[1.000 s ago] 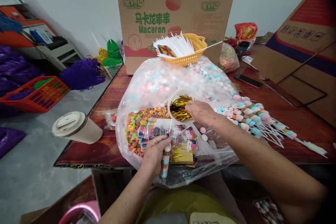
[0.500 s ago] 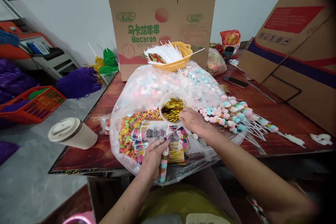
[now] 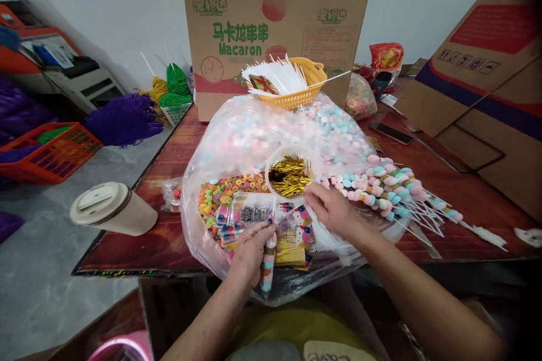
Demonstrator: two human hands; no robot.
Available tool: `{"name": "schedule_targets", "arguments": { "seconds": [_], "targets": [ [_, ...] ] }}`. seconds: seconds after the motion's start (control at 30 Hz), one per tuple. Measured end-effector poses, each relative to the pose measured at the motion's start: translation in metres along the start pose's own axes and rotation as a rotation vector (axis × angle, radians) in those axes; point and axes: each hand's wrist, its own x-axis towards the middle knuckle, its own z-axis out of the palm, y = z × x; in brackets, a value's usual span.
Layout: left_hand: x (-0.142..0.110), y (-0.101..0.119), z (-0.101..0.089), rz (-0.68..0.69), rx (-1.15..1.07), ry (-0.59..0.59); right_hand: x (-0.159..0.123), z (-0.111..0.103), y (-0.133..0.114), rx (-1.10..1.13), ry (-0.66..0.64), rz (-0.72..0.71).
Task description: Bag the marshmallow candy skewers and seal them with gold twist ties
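My left hand is closed round a bagged marshmallow skewer, its pink, blue and brown pieces pointing down and its white stick upward. Just right of a round clear tub of gold twist ties, my right hand is closed with its fingertips pinched together. Whatever lies between those fingertips is too small to make out. Beneath and beside my left hand lie printed plastic bags and a bundle of gold ties. Ring-shaped candies fill the left side of the large clear bag.
Marshmallows show in the large plastic bag. Finished skewers are piled on the right. Behind are a yellow basket of white sticks and a cardboard box. A lidded cup stands left, a phone lies right.
My right hand has drawn back from the twist ties to the right, just outside the tub. My left hand keeps its hold on the skewer. The camera view has shifted a little.
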Motion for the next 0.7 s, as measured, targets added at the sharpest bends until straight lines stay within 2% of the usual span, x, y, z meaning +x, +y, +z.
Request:
{"name": "schedule_targets", "arguments": {
  "seconds": [0.07,0.13,0.23,0.4,0.6,0.63,0.7],
  "targets": [
    [-0.003,-0.002,0.004,-0.006,0.029,-0.054,-0.027,0.012,-0.017,0.253,-0.017,-0.151],
    [-0.01,-0.005,0.009,-0.004,0.062,-0.111,-0.047,0.028,-0.032,0.47,0.027,-0.231],
    [-0.021,-0.012,0.014,-0.009,0.122,-0.159,-0.062,0.046,-0.041,0.616,0.06,-0.202],
    [-0.035,-0.024,0.007,-0.013,0.252,-0.223,-0.072,0.048,-0.041,0.537,-0.035,-0.04],
    [-0.042,-0.027,-0.007,-0.017,0.325,-0.518,-0.083,0.044,-0.049,0.462,-0.02,0.1],
    [-0.042,-0.027,-0.008,-0.02,0.328,-0.525,-0.083,0.045,-0.05,0.448,-0.021,0.114],
    [-0.042,-0.028,-0.006,-0.014,0.305,-0.469,-0.084,0.048,-0.052,0.43,-0.011,0.137]
  ]
}}
